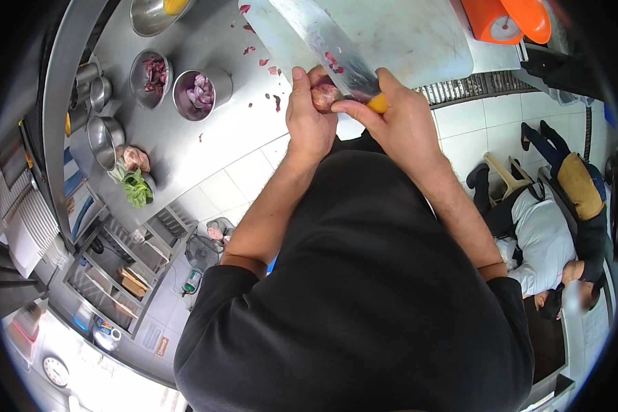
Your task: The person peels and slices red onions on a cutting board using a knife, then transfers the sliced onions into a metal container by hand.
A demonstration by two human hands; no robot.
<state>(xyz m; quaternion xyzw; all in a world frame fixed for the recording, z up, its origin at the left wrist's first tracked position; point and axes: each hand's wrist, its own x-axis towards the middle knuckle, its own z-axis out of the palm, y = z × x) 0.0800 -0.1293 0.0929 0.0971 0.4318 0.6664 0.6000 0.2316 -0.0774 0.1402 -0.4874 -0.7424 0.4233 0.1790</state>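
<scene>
My left hand [307, 117] is closed around a reddish-purple shallot [325, 96] near the edge of the cutting board. In my right hand [404, 113] is a broad-bladed kitchen knife [326, 41] with a yellow handle [378, 104]. Its blade points up and left over the white cutting board [419, 41], and scraps of red skin stick to it. My right thumb reaches across to the shallot, and the heel of the blade is close to it. Left of my hands, a metal pot [220, 86] holds peeled shallots [200, 93]; a bowl [139, 96] beside it holds dark red skins.
Loose skin flakes [277, 103] lie on the steel counter [206, 147]. Greens [137, 190] and a metal bowl [103, 147] stand at its left. An orange scale [484, 24] is at upper right. Two other people [542, 226] are to the right.
</scene>
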